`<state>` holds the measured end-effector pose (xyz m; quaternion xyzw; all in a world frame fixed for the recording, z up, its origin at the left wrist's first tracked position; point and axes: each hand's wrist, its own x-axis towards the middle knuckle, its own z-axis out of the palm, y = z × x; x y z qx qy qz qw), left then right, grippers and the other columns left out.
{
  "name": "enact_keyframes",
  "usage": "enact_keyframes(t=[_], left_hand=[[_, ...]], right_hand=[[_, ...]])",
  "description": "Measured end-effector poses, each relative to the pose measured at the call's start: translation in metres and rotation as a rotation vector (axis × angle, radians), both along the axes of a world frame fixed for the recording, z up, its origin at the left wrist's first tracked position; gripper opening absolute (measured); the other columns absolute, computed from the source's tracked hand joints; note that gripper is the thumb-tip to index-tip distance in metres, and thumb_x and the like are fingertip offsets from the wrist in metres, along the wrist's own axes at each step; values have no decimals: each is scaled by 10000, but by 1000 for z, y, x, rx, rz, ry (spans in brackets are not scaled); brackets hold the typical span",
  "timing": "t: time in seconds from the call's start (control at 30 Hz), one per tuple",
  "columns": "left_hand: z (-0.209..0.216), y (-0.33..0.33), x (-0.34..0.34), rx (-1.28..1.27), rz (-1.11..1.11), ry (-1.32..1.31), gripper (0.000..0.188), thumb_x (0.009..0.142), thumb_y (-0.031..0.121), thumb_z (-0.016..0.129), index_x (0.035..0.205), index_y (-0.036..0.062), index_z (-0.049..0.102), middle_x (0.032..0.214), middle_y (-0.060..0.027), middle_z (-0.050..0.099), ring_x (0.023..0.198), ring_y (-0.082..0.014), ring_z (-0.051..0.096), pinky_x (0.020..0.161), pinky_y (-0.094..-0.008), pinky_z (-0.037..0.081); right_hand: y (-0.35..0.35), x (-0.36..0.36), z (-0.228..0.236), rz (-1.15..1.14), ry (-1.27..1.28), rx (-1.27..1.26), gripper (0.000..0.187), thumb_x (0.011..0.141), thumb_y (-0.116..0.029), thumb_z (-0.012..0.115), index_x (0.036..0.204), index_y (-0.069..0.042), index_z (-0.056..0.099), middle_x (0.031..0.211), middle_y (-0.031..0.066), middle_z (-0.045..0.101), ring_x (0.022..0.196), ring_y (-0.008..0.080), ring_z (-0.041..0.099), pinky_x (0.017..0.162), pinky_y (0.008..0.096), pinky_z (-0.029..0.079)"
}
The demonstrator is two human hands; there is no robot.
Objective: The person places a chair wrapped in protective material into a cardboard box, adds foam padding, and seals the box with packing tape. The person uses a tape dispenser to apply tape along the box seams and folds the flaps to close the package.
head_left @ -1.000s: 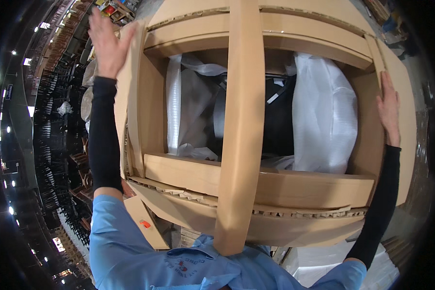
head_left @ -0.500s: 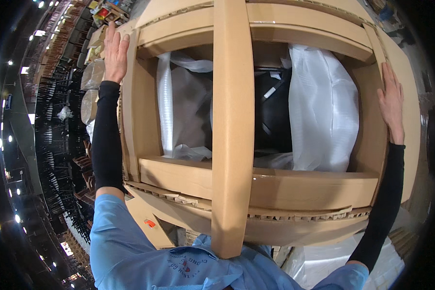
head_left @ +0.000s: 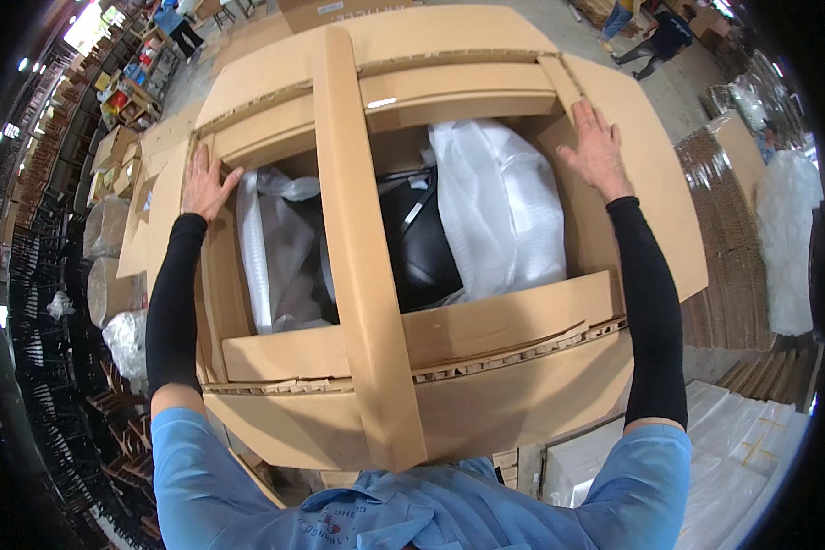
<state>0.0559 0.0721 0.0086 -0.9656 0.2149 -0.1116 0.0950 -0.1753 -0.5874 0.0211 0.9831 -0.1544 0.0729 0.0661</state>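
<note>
A big open cardboard box (head_left: pixel 522 403) stands in front of me. A long cardboard strip (head_left: pixel 362 266) lies across its top from near to far. Inside are a black object (head_left: pixel 426 243), white foam wrap (head_left: pixel 500 206) on the right and clear plastic film (head_left: pixel 275 247) on the left. My left hand (head_left: pixel 203 183) presses flat, fingers spread, on the left side flap (head_left: pixel 156 206). My right hand (head_left: pixel 598 151) lies flat on the right side flap (head_left: pixel 651 183). Neither hand grips anything.
Stacked cardboard sheets (head_left: pixel 738 229) and a plastic-wrapped bundle (head_left: pixel 788 238) stand to the right. White wrapped packs (head_left: pixel 742 458) lie at lower right. Dark racks and wrapped items (head_left: pixel 110 275) line the left. Other people (head_left: pixel 660 32) work at the far end.
My left hand has come down from high on the upright left flap and now lies lower on it. The view has tilted, showing more of the box's far side.
</note>
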Motion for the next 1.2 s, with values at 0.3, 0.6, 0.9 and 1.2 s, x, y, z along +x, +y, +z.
enact_keyframes(t=[0.3,0.6,0.9,1.2], left_hand=[[-2,11,-13,-76,14,47,816,948,651,496,1390,-35,508,1611,-320,185,1509,-449,163,1233,-515,162],[2,34,-182,-448,-172,176,706,994,510,539,1318,-114,482,1608,-316,192,1512,-435,168,1230,-482,200],[48,98,-375,-987,-93,-72,667,965,208,630,1507,-43,334,1602,-211,314,1485,-370,294,1209,-434,237],[-14,131,-501,-1362,240,-91,629,982,211,629,1518,5,371,1559,-173,403,1450,-316,372,1172,-476,309]], right_hand=[[14,1,20,-8,115,-5,916,808,-388,744,1543,-73,298,1643,123,247,1520,328,224,1176,641,246],[72,7,71,45,42,384,953,869,-598,642,1499,59,359,1550,269,380,1466,381,342,1195,518,266],[344,-27,43,327,33,671,1135,698,-529,859,1451,111,301,1348,347,477,1305,468,484,1059,480,445],[323,-3,51,413,28,870,749,663,-207,878,1259,51,504,1122,207,660,991,300,681,873,390,557]])
